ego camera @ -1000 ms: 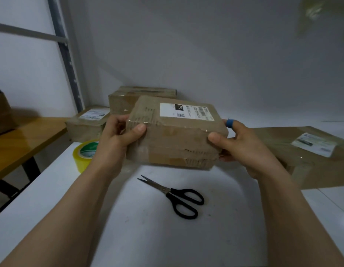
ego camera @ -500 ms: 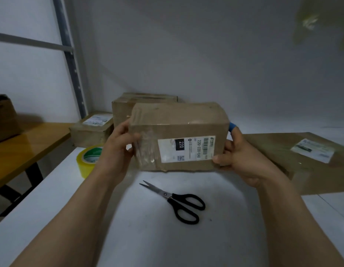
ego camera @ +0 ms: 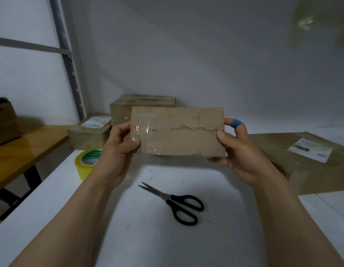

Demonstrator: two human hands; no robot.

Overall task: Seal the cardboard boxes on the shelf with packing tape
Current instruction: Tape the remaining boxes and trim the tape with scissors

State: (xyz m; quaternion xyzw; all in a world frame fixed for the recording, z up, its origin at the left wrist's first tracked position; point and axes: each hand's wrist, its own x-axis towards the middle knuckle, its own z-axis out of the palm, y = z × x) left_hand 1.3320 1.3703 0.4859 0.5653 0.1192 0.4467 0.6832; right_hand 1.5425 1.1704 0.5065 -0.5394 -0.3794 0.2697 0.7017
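Aloft, box [ego camera: 179,132] between left hand [ego camera: 117,153] and right hand [ego camera: 242,153], thumbs frontward.

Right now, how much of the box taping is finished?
Looks barely started. Done: only a clear tape patch on the cardboard box, at its left end. In hand: left hand and right hand hold it, ragged seam facing the camera. Left: tape roll and scissors lie untouched; other boxes wait.

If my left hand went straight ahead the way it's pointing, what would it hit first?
Beyond the held box it grips, the left hand would probably meet the back box first; depth is unclear.
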